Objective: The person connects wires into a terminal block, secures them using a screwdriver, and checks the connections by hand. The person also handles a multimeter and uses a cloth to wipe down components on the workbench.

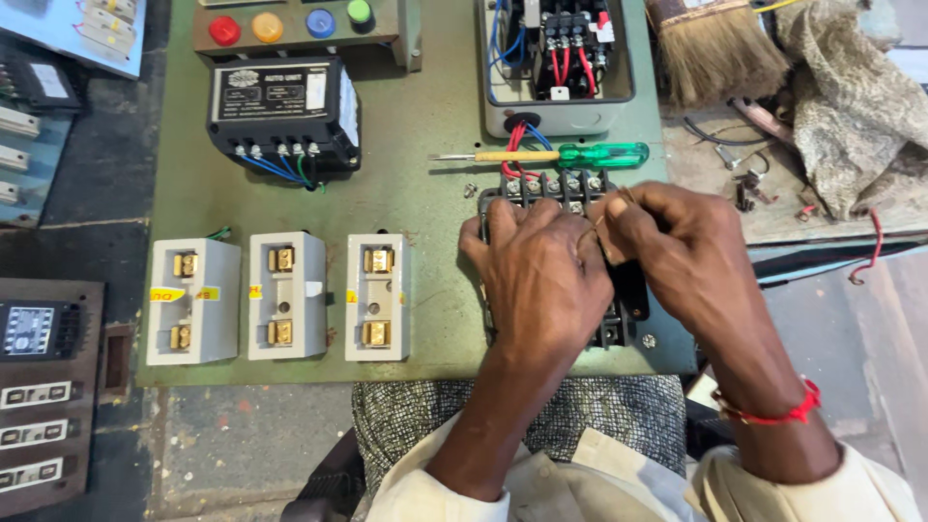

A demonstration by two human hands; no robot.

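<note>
My left hand [541, 275] lies flat over a black terminal device [619, 324] mounted on a green panel [416, 145], gripping its left side. My right hand [691, 256] is beside it, its fingers pinching a small brown piece [611, 242] over the device's top. Only the row of screw terminals [556, 184] and the lower right corner of the device show. A green-handled screwdriver [551, 155] lies just beyond the terminals, untouched.
Three white fuse holders [280, 295] stand in a row at the panel's left. A black control unit [285, 111] and coloured push buttons [290, 24] sit at the back, beside a grey wired box [556, 63]. Brush [715, 48], rag [851, 106] and scrap lie right.
</note>
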